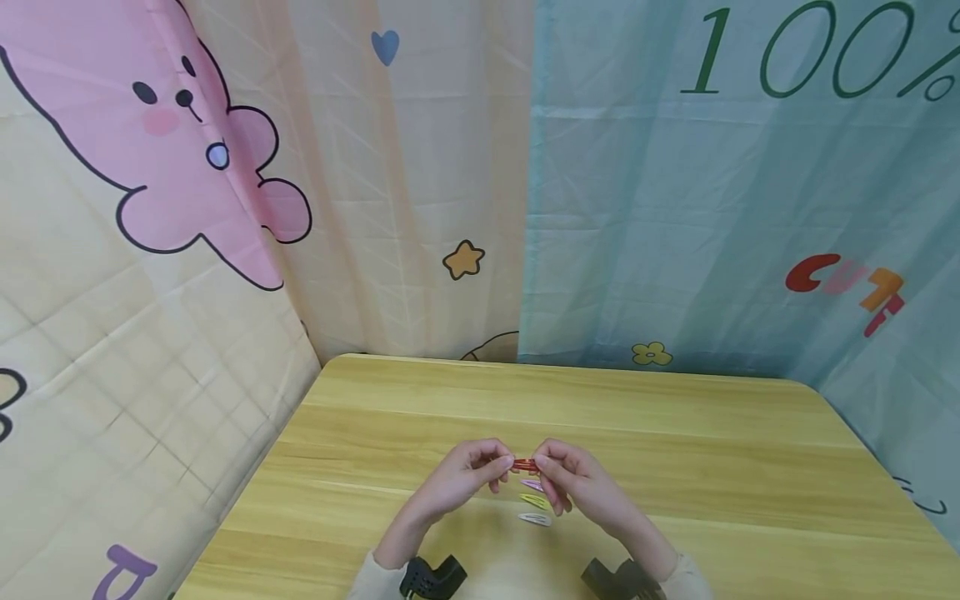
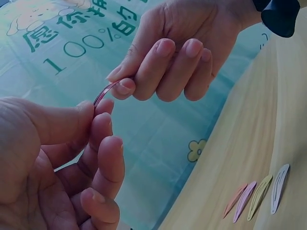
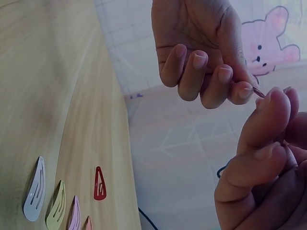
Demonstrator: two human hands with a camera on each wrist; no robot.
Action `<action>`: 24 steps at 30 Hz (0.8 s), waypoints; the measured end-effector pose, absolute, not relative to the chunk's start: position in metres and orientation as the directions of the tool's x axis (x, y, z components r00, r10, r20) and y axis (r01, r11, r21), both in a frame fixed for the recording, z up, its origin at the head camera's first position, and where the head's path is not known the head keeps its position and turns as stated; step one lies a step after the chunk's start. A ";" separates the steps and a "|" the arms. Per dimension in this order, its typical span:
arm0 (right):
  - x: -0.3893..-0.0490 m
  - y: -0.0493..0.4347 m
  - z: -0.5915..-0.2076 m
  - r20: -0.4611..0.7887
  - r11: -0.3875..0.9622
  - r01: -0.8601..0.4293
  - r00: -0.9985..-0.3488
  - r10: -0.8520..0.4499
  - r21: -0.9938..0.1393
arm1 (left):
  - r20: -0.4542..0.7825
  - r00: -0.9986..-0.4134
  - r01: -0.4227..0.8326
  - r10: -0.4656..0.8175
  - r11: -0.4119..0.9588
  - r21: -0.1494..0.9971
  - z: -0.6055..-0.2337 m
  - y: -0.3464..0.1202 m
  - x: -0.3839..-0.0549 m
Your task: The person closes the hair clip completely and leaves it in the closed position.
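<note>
Above the wooden table (image 1: 675, 450), both hands hold one thin dark red hair clip (image 1: 523, 463) between them. My left hand (image 1: 497, 468) pinches its left end with thumb and fingertips, and my right hand (image 1: 546, 472) pinches the other end. The left wrist view shows the clip (image 2: 103, 93) edge-on, between the left hand (image 2: 96, 120) below and the right hand (image 2: 144, 76) above. In the right wrist view the clip (image 3: 258, 91) runs from the left hand (image 3: 225, 79) to the right hand (image 3: 271, 120).
A row of snap clips lies on the table under the hands: pink (image 1: 532, 484), yellow (image 1: 535, 500) and white (image 1: 534, 518). The right wrist view also shows a red clip (image 3: 100, 183) lying flat. Printed cloth hangs behind and to the left.
</note>
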State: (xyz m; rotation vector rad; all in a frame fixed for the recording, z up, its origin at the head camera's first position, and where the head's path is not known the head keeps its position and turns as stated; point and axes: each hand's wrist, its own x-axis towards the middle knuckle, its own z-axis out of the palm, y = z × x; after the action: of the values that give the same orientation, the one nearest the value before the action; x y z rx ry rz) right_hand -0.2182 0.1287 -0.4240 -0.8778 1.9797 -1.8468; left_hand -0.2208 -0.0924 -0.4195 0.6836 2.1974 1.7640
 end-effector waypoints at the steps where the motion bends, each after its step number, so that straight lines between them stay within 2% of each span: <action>1: -0.218 0.129 -0.424 0.189 -0.010 -0.231 -0.770 -0.609 -0.973 | 0.104 -0.860 0.211 0.499 0.163 0.964 -0.419 -0.093 -0.221; 24: -0.216 0.128 -0.421 0.115 0.037 -0.168 -0.802 -0.585 -0.985 | 0.122 -0.855 0.237 0.504 0.171 0.956 -0.417 -0.100 -0.223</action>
State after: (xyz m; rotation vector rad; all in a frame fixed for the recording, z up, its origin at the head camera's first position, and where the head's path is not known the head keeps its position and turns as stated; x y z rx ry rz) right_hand -0.2158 0.1281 -0.4210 -0.7664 2.0003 -1.8251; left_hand -0.2227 -0.1000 -0.4173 0.7184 2.2212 1.7484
